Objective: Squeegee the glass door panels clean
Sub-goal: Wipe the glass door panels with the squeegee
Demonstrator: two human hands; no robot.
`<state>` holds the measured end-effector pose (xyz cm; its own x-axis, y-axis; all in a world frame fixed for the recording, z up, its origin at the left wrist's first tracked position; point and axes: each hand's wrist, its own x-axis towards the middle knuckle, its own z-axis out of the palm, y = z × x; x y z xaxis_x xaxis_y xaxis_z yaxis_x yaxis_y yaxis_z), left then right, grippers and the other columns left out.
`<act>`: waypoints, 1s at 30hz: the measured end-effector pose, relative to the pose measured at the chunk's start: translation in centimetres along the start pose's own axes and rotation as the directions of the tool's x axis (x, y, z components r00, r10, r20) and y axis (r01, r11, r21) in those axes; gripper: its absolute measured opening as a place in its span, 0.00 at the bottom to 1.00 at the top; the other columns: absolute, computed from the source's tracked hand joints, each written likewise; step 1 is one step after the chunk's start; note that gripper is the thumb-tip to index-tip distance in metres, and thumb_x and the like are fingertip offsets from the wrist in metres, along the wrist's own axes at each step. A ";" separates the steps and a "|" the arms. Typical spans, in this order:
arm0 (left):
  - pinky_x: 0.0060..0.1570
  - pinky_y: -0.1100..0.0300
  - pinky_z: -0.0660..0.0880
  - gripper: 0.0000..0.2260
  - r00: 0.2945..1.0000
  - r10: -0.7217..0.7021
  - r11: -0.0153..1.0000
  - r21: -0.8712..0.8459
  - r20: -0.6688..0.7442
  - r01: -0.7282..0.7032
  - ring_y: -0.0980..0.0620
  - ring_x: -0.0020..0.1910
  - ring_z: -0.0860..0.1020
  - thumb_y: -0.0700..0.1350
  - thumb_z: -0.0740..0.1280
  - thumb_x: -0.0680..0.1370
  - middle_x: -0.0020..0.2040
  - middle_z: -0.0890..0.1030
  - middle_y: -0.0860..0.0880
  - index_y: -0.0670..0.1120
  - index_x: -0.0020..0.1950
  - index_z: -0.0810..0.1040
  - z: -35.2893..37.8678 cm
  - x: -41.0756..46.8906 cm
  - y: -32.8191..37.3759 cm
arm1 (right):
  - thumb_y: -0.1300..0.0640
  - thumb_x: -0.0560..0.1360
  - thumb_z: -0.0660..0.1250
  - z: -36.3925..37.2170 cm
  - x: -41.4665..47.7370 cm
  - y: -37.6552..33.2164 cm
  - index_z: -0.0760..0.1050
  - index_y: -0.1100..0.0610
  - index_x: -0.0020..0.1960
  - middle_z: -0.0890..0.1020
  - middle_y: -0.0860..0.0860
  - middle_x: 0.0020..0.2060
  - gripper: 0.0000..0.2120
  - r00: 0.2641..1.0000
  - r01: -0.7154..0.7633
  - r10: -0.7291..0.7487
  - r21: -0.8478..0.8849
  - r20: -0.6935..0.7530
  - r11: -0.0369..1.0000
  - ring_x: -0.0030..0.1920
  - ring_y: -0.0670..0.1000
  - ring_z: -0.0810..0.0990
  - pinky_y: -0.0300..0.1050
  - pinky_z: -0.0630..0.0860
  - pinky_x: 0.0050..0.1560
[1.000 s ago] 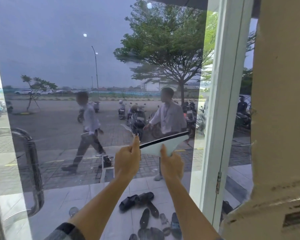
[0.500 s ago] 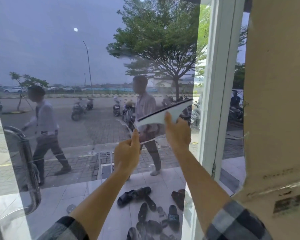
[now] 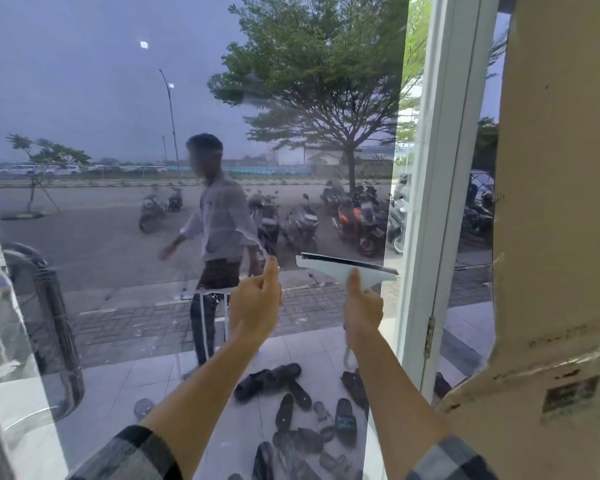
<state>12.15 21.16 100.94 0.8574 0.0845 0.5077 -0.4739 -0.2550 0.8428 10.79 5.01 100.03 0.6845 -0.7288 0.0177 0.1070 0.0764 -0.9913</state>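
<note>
Both my arms reach forward and up to the glass door panel (image 3: 118, 133), checked sleeves at the elbows. My left hand (image 3: 255, 306) is curled into a loose fist, thumb on top, pinching a thin clear strip (image 3: 263, 251) against the glass; I cannot tell what the strip is. My right hand (image 3: 362, 308) grips the handle of the white squeegee (image 3: 340, 266), one finger stretched up along its body. The squeegee sits just above that hand, its black blade on the glass, almost level, its right end near the white door frame (image 3: 430, 168). Half a second ago the blade slanted up to the right and my right hand was higher than my left; now both hands are level. A person outside (image 3: 222, 223) has walked left.
</note>
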 end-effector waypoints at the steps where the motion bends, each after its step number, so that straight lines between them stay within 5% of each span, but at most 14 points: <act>1: 0.33 0.54 0.73 0.31 1.000 0.000 1.000 0.001 0.004 0.000 0.50 0.23 0.68 0.64 0.54 0.83 0.20 0.68 0.52 0.46 0.25 0.69 -0.2 0.0 -0.2 | 0.35 0.75 0.63 0.3 -0.4 0.3 0.73 0.58 0.40 0.73 0.50 0.29 0.25 0.999 -0.047 0.047 0.036 0.003 0.998 0.28 0.49 0.70 0.42 0.65 0.28; 9: 0.34 0.57 0.70 0.31 1.000 0.004 1.000 0.024 0.011 -0.004 0.51 0.23 0.69 0.64 0.53 0.82 0.23 0.71 0.50 0.47 0.25 0.71 -3.4 0.0 -0.8 | 0.36 0.77 0.62 4.5 -6.1 1.3 0.71 0.59 0.43 0.67 0.50 0.27 0.25 0.890 -0.454 0.430 0.358 0.149 0.816 0.25 0.48 0.64 0.41 0.65 0.25; 17: 0.32 0.54 0.70 0.31 0.997 -0.015 0.998 0.061 -0.078 0.020 0.50 0.24 0.69 0.68 0.53 0.80 0.24 0.70 0.48 0.47 0.26 0.71 -10.1 0.8 -2.0 | 0.40 0.78 0.60 10.0 -12.1 0.1 0.63 0.55 0.36 0.63 0.49 0.24 0.22 0.764 -0.642 0.553 0.473 0.332 0.603 0.23 0.47 0.58 0.37 0.59 0.20; 25: 0.31 0.53 0.68 0.33 0.987 -0.027 0.996 0.080 -0.160 0.041 0.49 0.25 0.70 0.68 0.54 0.80 0.25 0.74 0.45 0.44 0.28 0.75 -17.8 0.4 -3.6 | 0.38 0.78 0.58 15.9 -17.9 0.8 0.64 0.56 0.38 0.64 0.50 0.27 0.22 0.719 -0.693 0.575 0.459 0.389 0.556 0.25 0.48 0.60 0.38 0.60 0.23; 30: 0.32 0.56 0.70 0.32 0.993 -0.061 0.983 0.164 -0.099 0.076 0.47 0.26 0.73 0.63 0.54 0.82 0.27 0.75 0.44 0.42 0.30 0.76 -21.5 -0.5 -4.5 | 0.39 0.78 0.59 17.5 -20.2 1.7 0.66 0.58 0.36 0.65 0.51 0.25 0.24 0.758 -0.652 0.555 0.400 0.343 0.644 0.23 0.49 0.61 0.38 0.60 0.22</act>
<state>9.51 42.99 100.77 0.8605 0.1947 0.4708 -0.3676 -0.4026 0.8383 9.78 31.74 100.22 0.8256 -0.2768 -0.4916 -0.0888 0.7968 -0.5977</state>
